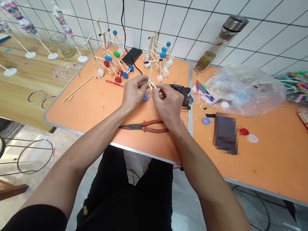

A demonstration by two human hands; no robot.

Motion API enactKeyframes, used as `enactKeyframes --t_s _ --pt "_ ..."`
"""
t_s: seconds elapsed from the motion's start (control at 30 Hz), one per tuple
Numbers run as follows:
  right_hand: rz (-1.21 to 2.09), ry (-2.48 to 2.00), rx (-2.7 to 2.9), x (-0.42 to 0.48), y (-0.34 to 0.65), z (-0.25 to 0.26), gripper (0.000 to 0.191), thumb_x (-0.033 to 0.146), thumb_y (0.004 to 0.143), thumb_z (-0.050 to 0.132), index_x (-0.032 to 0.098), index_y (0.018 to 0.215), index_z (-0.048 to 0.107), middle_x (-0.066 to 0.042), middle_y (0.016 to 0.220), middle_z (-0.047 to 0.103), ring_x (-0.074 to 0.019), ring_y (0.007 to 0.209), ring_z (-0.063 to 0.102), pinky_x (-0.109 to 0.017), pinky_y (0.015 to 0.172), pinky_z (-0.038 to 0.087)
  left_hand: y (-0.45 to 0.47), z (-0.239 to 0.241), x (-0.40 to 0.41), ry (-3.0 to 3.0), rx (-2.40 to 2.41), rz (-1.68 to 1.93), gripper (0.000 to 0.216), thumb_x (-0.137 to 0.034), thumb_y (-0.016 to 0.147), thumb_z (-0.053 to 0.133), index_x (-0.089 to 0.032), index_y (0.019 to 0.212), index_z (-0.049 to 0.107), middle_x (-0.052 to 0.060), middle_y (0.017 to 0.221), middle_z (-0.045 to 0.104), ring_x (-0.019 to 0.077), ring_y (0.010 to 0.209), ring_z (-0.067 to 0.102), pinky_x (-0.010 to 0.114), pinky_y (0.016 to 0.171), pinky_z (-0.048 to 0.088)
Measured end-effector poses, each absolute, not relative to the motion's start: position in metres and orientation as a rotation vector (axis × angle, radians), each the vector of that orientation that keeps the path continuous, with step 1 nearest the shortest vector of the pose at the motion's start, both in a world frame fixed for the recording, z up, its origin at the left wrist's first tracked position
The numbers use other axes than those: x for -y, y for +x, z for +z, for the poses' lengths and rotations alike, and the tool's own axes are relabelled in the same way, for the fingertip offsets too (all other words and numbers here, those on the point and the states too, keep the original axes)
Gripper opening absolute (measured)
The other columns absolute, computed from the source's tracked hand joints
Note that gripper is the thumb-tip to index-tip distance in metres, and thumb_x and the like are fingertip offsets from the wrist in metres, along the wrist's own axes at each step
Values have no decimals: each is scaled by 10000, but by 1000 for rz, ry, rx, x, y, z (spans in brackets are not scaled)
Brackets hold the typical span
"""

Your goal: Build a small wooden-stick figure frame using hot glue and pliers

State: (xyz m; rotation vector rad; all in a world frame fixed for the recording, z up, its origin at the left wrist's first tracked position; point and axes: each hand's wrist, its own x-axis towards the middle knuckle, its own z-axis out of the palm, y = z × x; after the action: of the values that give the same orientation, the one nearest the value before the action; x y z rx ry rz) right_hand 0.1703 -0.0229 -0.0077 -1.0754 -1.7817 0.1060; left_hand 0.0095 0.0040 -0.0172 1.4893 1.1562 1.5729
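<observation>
Because the sticks are so thin, as it seems, both hands are gripping with the fingertips: the left hand [134, 93] is pinching the stick piece [149, 77] from 1 side while the right hand [169, 100] is closing on it from the other, probably steadying the sticks against each other. This piece is hovering above the orange table [96, 109], centred between the 2 forearms, presumably for a clear view. A blue cap [145, 97] is showing just below it; whether it is attached, I cannot tell.

Pliers [142, 126] are lying nearer the body, partly under the right wrist, likely for easy reach. Beside the right hand, a black tool [186, 97] is resting, half hidden. Stick models with coloured caps, a left group [108, 58] and a right group [163, 54], are standing towards the tiled wall [174, 6], perhaps leaving working space in front. A loose stick [78, 88] is lying to the left, beside shorter offcuts [70, 99], apparently handy as material.
</observation>
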Motion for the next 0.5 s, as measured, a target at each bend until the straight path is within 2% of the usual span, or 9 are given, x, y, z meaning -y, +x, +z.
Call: enactKeyframes --t_s 0.3,0.5 --pt "98 -1037 1772 23 171 -9 205 327 1081 654 221 1012 815 -20 866 823 -165 670 697 -318 724 490 5 -27 -11 1583 -1106 1602 204 -117 904 682 -198 1066 776 63 1094 882 264 1097 868 402 1010 701" --pt "94 -1027 1776 23 171 -9 228 350 1092 645 216 1022 815 -18 846 815 -165 668 693 -317 729 499 5 -28 -12 1577 -1108 1602 258 -65 895 641 -196 1074 773 51 1095 884 250 1113 866 377 1002 702"
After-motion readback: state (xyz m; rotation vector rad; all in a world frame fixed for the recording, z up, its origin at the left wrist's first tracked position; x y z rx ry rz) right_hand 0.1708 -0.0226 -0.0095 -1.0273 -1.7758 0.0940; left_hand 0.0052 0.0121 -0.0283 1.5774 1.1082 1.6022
